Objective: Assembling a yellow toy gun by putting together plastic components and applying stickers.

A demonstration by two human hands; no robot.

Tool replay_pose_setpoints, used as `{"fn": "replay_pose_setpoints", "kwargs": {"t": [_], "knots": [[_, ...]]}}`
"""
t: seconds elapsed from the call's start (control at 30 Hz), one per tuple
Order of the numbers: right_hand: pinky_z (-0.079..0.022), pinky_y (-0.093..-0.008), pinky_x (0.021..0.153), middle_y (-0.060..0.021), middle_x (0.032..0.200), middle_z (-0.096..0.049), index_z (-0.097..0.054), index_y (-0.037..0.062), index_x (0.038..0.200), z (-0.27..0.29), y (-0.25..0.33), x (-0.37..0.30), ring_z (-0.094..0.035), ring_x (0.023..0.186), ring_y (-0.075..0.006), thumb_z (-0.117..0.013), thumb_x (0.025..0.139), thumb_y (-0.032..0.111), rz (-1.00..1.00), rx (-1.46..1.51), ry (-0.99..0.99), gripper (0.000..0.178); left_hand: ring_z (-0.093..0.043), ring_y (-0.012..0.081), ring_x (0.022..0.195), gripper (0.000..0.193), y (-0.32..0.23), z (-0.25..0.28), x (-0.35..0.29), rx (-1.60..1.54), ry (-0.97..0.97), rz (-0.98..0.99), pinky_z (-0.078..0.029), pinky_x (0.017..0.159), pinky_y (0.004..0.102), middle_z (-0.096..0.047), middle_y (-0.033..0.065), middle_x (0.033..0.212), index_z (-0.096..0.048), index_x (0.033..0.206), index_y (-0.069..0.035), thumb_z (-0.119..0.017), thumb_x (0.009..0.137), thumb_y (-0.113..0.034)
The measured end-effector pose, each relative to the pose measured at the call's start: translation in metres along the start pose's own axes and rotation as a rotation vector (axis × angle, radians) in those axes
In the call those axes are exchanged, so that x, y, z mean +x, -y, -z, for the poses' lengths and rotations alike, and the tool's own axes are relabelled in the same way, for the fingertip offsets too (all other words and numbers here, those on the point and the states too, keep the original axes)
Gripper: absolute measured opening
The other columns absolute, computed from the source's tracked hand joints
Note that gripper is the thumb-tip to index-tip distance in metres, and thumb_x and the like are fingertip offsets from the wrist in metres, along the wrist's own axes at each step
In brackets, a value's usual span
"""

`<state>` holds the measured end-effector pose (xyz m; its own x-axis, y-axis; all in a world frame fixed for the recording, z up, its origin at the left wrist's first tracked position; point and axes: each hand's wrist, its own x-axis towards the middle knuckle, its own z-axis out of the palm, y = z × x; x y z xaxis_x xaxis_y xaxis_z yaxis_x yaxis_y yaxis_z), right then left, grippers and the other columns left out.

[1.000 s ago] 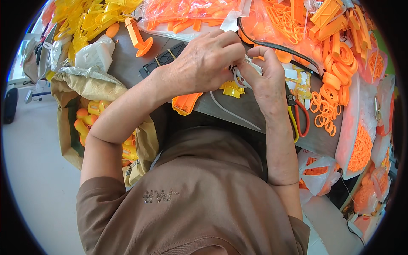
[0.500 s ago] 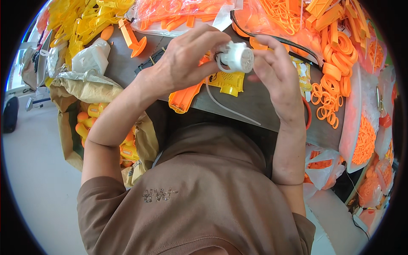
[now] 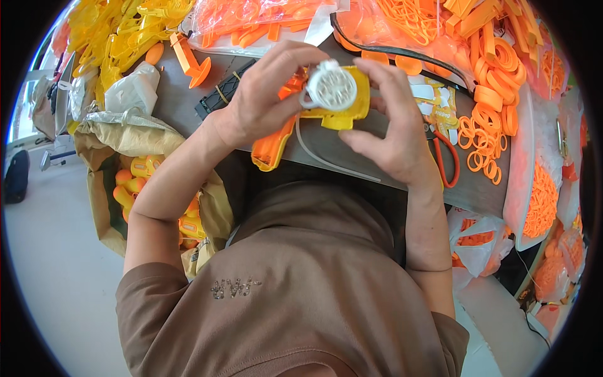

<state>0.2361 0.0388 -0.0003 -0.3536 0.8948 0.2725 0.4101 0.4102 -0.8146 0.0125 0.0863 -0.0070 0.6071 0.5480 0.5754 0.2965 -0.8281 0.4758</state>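
My left hand (image 3: 267, 91) grips a white round plastic unit (image 3: 333, 89), its ribbed circular face turned up towards me. A thin clear tube (image 3: 333, 164) hangs below that hand and trails over the table edge. Behind the unit lies a yellow plastic shell (image 3: 359, 97) with a tab on its near side. Fingers and thumb spread apart, my right hand (image 3: 396, 122) is around the shell's right side; whether it touches the shell I cannot tell. An orange shell piece (image 3: 270, 149) sits under my left wrist, partly hidden by the hand.
Red-handled scissors (image 3: 447, 160) and several orange rings (image 3: 480, 147) lie to the right. A dark rectangular part (image 3: 220, 94) and an orange piece (image 3: 190, 61) are at the left. Bags of orange parts line the back. A paper sack (image 3: 103, 182) of yellow-orange pieces stands left of me.
The white unit has moved left and tilted so its round face points up. My right hand has come away from it, opened and shifted lower, beside the yellow shell.
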Motion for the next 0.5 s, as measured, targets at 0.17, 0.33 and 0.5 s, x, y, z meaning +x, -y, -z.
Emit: {"fn": "replay_pose_setpoints", "kwargs": {"t": [0.17, 0.33, 0.5], "knots": [[-0.044, -0.0353, 0.097, -0.0105, 0.128, -0.044, -0.04, 0.0011, 0.137, 0.0, -0.002, 0.017, -0.049, 0.117, -0.0207, -0.068, 0.071, 0.007, 0.068, 0.08, -0.025, 0.072, -0.058, 0.0152, 0.1, 0.046, 0.003, -0.002, -0.002, -0.47, -0.096, 0.349, -0.048, 0.088, 0.0297, -0.057, 0.008, 0.11, -0.052, 0.118, 0.001, -0.071, 0.077, -0.001], [-0.04, -0.0348, 0.102, -0.0107, 0.129, -0.048, -0.04, -0.0003, 0.136, -0.008, 0.001, 0.019, -0.051, 0.116, -0.0203, -0.069, 0.071, 0.005, 0.02, 0.276, -0.039, 0.072, -0.056, 0.0119, 0.103, 0.045, 0.007, 0.011, -0.002, -0.6, -0.04, 0.464, -0.047, 0.091, 0.0294, -0.059, 0.004, 0.109, -0.053, 0.121, -0.001, -0.069, 0.08, -0.001], [-0.038, -0.0352, 0.104, -0.0131, 0.129, -0.049, -0.037, -0.0031, 0.137, -0.009, 0.0, 0.025, -0.049, 0.12, -0.0206, -0.069, 0.07, 0.0, 0.04, 0.371, -0.028, 0.073, -0.056, 0.0189, 0.091, 0.043, 0.004, 0.019, 0.007, -0.21, 0.052, 0.25, -0.047, 0.082, 0.0307, -0.058, 0.007, 0.103, -0.056, 0.116, -0.001, -0.072, 0.076, -0.007]]}}
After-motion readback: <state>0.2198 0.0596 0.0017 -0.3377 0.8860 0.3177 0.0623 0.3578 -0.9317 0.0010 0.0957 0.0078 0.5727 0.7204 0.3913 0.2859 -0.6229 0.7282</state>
